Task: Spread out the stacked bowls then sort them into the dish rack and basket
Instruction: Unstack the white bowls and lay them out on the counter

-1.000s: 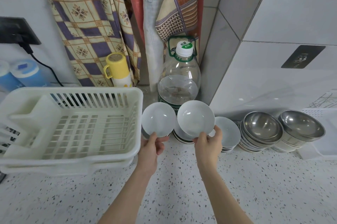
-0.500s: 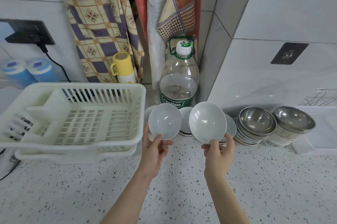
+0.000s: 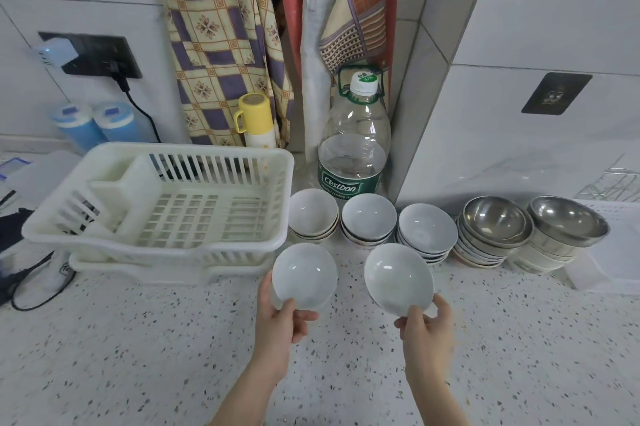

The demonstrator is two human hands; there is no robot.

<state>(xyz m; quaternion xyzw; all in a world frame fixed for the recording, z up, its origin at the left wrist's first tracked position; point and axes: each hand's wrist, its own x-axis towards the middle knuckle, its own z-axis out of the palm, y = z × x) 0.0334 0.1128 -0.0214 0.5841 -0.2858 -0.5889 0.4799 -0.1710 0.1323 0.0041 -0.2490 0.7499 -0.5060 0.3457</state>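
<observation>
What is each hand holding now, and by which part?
The left hand holds one white bowl by its near rim. The right hand holds another white bowl, also by its near rim.

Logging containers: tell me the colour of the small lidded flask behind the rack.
Yellow small lidded flask, head view.

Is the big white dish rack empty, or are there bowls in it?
Empty. The dish rack shows only its bare slatted floor; the white bowls sit in stacks beside it.
</observation>
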